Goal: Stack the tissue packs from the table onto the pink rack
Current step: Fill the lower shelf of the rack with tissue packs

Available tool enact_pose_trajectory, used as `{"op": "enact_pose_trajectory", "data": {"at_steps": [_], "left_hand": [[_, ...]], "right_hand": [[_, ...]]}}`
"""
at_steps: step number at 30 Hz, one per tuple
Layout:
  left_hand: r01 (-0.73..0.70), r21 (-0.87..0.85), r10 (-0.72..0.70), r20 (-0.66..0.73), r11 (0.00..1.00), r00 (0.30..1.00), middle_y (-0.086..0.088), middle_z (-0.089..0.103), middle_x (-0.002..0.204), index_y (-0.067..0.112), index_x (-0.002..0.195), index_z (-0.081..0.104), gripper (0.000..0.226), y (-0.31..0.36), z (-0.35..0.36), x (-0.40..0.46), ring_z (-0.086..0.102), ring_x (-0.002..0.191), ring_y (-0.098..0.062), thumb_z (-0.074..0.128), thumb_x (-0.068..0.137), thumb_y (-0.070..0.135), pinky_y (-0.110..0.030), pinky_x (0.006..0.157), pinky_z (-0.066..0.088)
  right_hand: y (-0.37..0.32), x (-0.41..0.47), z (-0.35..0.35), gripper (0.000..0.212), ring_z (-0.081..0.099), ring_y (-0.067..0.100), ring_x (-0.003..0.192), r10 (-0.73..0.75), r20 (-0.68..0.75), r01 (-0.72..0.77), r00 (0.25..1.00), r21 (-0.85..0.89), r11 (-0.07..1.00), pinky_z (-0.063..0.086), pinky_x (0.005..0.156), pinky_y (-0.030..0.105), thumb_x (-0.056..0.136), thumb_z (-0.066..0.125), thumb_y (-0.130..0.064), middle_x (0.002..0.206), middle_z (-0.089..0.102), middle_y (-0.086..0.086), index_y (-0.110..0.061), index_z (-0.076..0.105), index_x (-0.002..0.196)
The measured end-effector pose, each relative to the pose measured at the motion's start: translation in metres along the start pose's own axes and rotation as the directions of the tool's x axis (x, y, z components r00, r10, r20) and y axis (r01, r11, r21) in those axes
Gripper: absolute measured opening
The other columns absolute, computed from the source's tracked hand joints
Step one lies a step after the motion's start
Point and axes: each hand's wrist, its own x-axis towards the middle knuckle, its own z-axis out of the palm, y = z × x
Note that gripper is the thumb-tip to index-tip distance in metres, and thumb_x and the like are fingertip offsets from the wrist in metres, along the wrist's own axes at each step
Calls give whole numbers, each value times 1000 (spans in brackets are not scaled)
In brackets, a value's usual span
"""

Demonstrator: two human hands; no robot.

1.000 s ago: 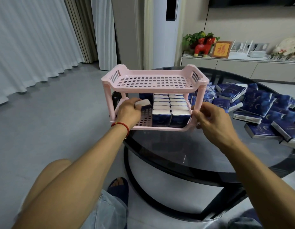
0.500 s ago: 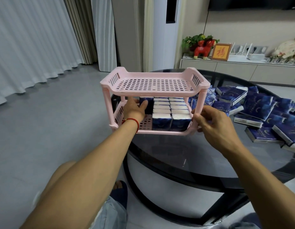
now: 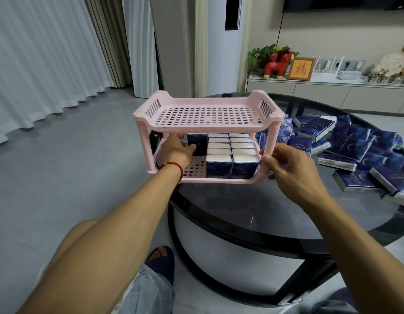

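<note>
The pink rack (image 3: 205,129), two shelves high, stands at the left edge of the round glass table (image 3: 241,207). Its top shelf is bare. On the lower shelf two rows of blue and white tissue packs (image 3: 232,155) stand upright, filling the middle and right. My left hand (image 3: 177,150) reaches into the lower shelf's left side, thumb and fingers on one blue tissue pack (image 3: 197,140) standing at the back. My right hand (image 3: 291,164) grips the rack's front right post at the lower corner. Several loose packs (image 3: 354,150) lie heaped on the table to the right.
A low white cabinet (image 3: 321,89) runs along the back wall with a red horse figurine (image 3: 278,64), a plant and a framed picture. White curtains (image 3: 38,64) hang at the left over grey floor. My knee and a slippered foot (image 3: 161,259) are below the table edge.
My left hand has carried the pack from the front of the lower shelf to the back left and stood it beside the rows. My right hand has stayed on the rack.
</note>
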Motion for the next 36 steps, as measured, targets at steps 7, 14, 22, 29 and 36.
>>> {"op": "enact_pose_trajectory", "data": {"at_steps": [7, 14, 22, 29, 36], "left_hand": [[-31, 17, 32, -20, 999, 999, -6, 67, 124, 15, 132, 53, 48, 0, -9, -16, 68, 108, -28, 74, 90, 25, -43, 95, 57], [-159, 161, 173, -76, 974, 982, -2, 65, 123, 15, 122, 61, 34, -5, -20, -51, 61, 117, -21, 62, 90, 2, -27, 94, 50], [-308, 159, 320, -53, 938, 946, -1, 64, 114, 13, 108, 69, 29, -15, -32, -79, 62, 106, -16, 60, 87, -4, -29, 96, 54], [-319, 177, 325, -1, 931, 946, 0, 65, 118, 15, 110, 71, 29, -13, -29, -88, 61, 111, -16, 61, 88, -1, -32, 101, 53], [-421, 177, 438, -75, 890, 896, 1, 67, 104, 15, 95, 74, 24, -5, -25, -98, 62, 98, -16, 63, 85, -4, -40, 92, 57]], "right_hand": [[-7, -3, -2, 9, 71, 17, 84, 20, 23, -20, 1000, 11, 1000, 61, 81, 50, 100, 63, -25, 91, 70, -11, -24, 68, 108], [-6, -3, -1, 13, 71, 16, 86, 32, 18, -31, 999, -22, 999, 61, 81, 49, 99, 66, -27, 95, 73, -5, -19, 69, 109], [2, -4, 1, 13, 71, 16, 78, 7, -14, -7, 1000, -53, 999, 60, 78, 50, 97, 68, -29, 89, 75, -4, -17, 72, 103], [2, -6, 1, 14, 71, 10, 81, 20, 10, -19, 1000, -43, 999, 61, 80, 45, 97, 68, -33, 88, 74, -10, -20, 71, 101], [9, -16, -22, 26, 68, 11, 91, 72, -23, -75, 997, -196, 978, 54, 80, 24, 91, 63, -13, 101, 72, -6, -20, 70, 115]]}}
